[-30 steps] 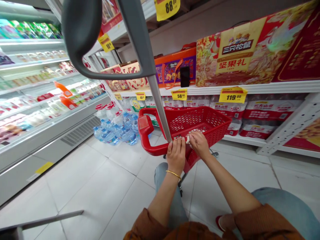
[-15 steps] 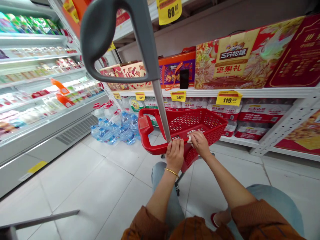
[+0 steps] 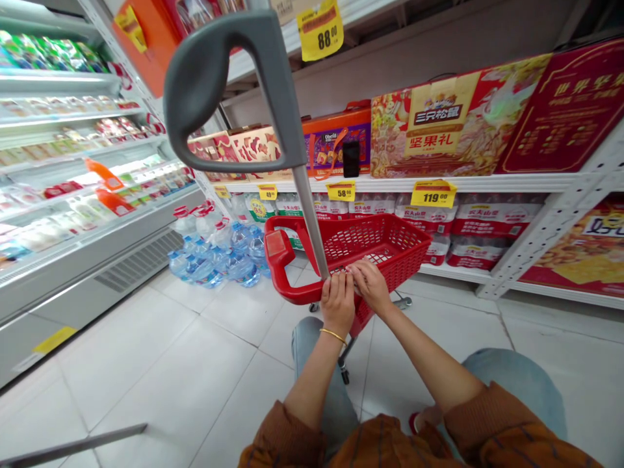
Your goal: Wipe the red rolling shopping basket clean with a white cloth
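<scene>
A red plastic shopping basket (image 3: 407,250) with mesh walls sits on a wheeled trolley frame. My left hand (image 3: 338,302) is closed over the near part of its rim, beside the foot of the metal pole (image 3: 312,221). My right hand (image 3: 371,285) is against the left one at the same rim, its fingers curled in. A crumpled white wad, like a tissue, is mostly hidden under these fingers. A grey looped handle (image 3: 192,88) tops the pole, close to the camera. The visible part of the basket floor shows nothing lying on it.
Shelves behind the basket hold gift boxes (image 3: 439,130) above and packs of bottled water (image 3: 480,250) below. A dark phone-like object (image 3: 351,159) stands at the shelf edge. Big water bottles (image 3: 219,260) stand on the floor, beside a refrigerated case (image 3: 112,273) at left.
My right hand has moved left along the rim, up against my left hand, and the white wad is now mostly covered. The whole view has shifted slightly; my left hand keeps its hold.
</scene>
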A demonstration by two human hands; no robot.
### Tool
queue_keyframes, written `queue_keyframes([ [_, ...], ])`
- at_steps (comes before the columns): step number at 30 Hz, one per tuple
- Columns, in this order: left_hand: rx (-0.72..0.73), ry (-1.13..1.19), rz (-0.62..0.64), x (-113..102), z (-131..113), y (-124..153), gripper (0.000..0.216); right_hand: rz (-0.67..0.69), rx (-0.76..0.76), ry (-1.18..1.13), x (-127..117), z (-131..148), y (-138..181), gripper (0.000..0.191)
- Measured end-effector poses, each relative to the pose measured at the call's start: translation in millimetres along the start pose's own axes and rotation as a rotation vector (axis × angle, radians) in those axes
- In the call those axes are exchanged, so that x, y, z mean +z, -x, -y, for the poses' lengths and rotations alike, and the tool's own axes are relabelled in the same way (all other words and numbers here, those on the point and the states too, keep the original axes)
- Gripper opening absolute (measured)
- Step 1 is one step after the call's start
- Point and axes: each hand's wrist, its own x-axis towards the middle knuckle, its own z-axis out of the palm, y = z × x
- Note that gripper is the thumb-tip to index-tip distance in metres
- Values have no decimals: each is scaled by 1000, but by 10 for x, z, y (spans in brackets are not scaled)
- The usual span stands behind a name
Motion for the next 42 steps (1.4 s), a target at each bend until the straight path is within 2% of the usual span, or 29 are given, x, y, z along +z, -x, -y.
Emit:
queue_keyframes([
  [2, -16, 22, 4, -2, 5, 9, 36, -14, 5, -19, 42, 108, 20, 27],
  [5, -33, 49, 24, -30, 20, 5, 36, -11, -22, 4, 74, 114, 42, 27],
  [10, -27, 64, -19, -98, 37, -43, 34, 4, -95, 77, 60, -109, 15, 28],
  [19, -20, 72, -17, -91, 61, -35, 36, -8, -75, 131, -6, -349, 22, 29],
  [30, 33, 38, -60, -87, 124, -46, 34, -2, -57, 171, -30, -350, 24, 31],
  [37, 34, 63, -59, -92, 243, -26, 35, 36, -74, 187, 6, -302, 38, 29],
  [42, 34, 55, -53, -134, 343, 1, 34, 9, -98, 248, 71, -223, 92, 28],
])
